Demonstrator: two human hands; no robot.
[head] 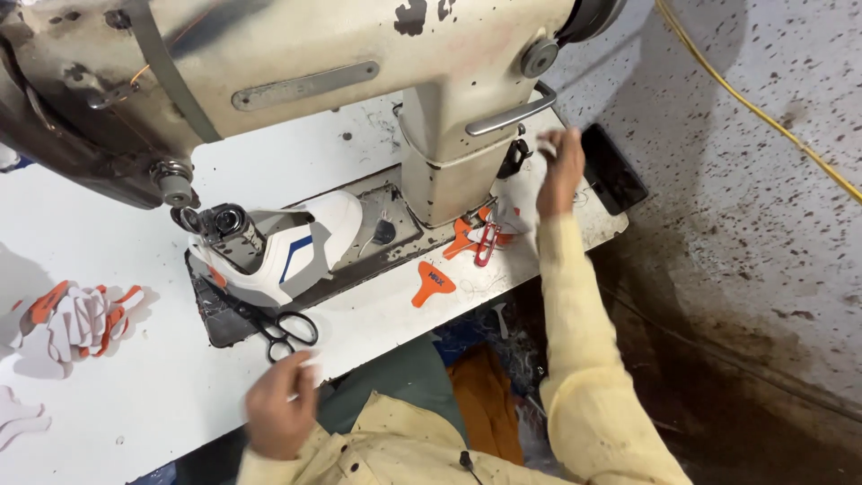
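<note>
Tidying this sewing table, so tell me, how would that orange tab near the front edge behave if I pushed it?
The orange tab lies flat and thin on the white table, so it would probably slide, not roll. It looks light and likely bends when lifted.

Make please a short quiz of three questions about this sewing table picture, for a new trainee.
1. True or false: the black scissors lie on the white table, in front of the white shoe upper on the sewing machine.
2. Which hand reaches to the pile of cut pieces beside the machine column? A) left hand B) right hand C) neither
3. What colour is the single flat piece lying alone near the table's front edge?

Key:
1. True.
2. B.
3. Orange.
</note>
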